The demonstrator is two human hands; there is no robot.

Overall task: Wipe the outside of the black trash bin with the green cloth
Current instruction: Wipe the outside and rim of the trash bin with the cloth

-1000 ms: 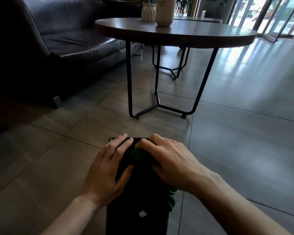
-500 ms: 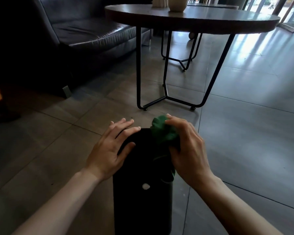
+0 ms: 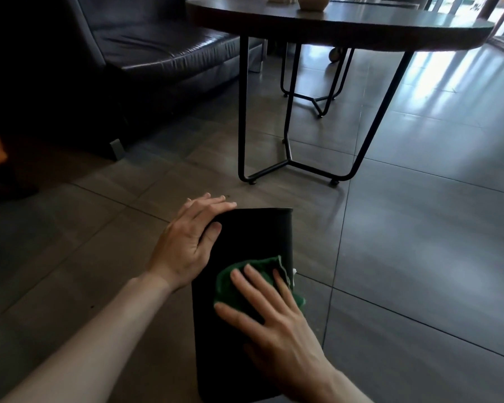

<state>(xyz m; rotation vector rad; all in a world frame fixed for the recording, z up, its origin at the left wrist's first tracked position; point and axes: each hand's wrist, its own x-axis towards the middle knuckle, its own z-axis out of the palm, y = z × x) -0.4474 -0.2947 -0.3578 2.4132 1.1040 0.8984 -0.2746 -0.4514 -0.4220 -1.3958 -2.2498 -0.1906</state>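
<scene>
Taking the black trash bin (image 3: 245, 242) as the landmark, it lies on its side on the tiled floor (image 3: 419, 257), long axis running from the person away toward the round table (image 3: 346, 30) beyond its far end. To its left, further back, stands a dark sofa (image 3: 157, 48). The left hand (image 3: 189, 242) grips the bin's far left edge, fingers curled over the rim corner, thumb on the upper face, steadying it. On the bin's near right part, the right hand (image 3: 274, 324) lies flat, its grip wide with straight fingers pressing the green cloth (image 3: 253, 280) against the upper face. The cloth sits under and just ahead of those fingertips. I judge the next stroke runs along the long axis, toward the unwiped far end.
</scene>
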